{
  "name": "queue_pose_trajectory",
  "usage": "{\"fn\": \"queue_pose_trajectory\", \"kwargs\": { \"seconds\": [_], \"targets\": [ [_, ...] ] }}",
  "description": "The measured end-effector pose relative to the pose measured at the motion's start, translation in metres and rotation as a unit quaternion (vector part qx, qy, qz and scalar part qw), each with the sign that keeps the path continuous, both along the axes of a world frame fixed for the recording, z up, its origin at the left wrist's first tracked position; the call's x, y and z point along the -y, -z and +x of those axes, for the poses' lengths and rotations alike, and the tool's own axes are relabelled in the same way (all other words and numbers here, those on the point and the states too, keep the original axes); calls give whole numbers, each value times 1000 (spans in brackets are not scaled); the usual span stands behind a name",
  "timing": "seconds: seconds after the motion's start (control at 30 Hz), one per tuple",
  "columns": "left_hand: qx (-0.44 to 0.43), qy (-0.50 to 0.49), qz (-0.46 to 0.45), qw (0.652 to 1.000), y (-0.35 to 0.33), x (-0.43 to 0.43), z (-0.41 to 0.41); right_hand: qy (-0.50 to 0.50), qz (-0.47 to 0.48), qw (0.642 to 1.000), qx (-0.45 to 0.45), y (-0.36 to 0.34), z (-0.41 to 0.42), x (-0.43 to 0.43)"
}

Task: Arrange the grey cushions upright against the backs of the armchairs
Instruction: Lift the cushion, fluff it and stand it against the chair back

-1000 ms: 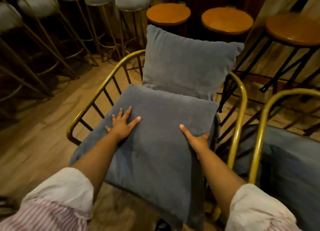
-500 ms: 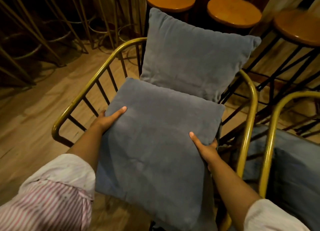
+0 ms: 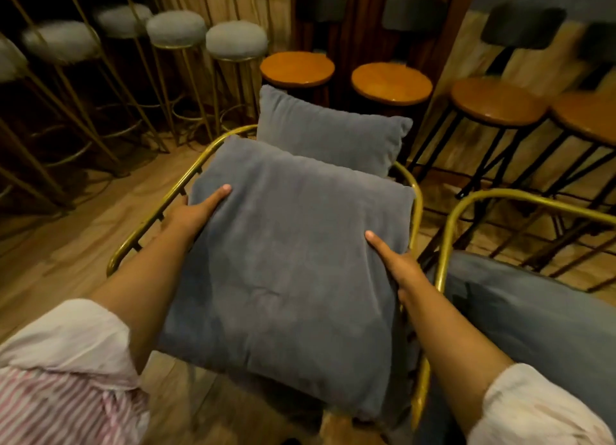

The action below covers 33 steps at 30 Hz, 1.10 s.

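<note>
At the far left we see a row of fluffy-topped stools (image 3: 236,41) on thin gold legs, standing on the wooden floor (image 3: 66,237). Next comes the gold-framed armchair (image 3: 160,217). Our left hand (image 3: 196,207) grips the left edge of the large grey cushion (image 3: 286,271): the thumb lies on top, the other fingers are tucked under the edge, so we cannot tell how they sit. The cushion lies flat over the seat, tilted slightly towards us. Behind it a second grey cushion (image 3: 333,134) stands upright against the chair's back. Our right hand (image 3: 396,264) holds the right edge the same way, thumb pressed on top, remaining fingers hidden beneath. Beyond are round wooden stools (image 3: 391,82) on black legs. At the far right a second gold armchair (image 3: 466,207) holds another grey cushion (image 3: 540,324), lying low on its seat. We can read no writing or labels anywhere.
</note>
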State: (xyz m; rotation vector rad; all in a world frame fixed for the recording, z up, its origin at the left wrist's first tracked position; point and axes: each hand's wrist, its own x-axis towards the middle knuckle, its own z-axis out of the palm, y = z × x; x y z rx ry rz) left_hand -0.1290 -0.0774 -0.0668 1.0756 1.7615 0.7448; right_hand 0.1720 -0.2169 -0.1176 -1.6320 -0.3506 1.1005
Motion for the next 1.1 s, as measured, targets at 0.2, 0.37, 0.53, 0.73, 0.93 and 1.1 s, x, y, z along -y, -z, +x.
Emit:
{"fn": "queue_pose_trajectory", "kwargs": {
  "seconds": [0.2,0.37,0.53,0.73,0.93,1.1],
  "targets": [
    [62,20,26,998,-28,79,89,26,7,999,35,-46,85,78],
    [106,66,56,991,-23,136,187,81,9,995,50,-62,174,165],
    [99,108,25,989,-13,198,282,122,4,990,74,-63,258,252],
    [78,144,-40,986,-3,243,373,153,-62,983,84,-53,338,313],
    [111,225,-63,966,9,228,452,178,-55,977,101,-49,409,316],
    [113,222,-69,966,23,187,525,200,-22,974,106,-41,470,289]
  ]
}}
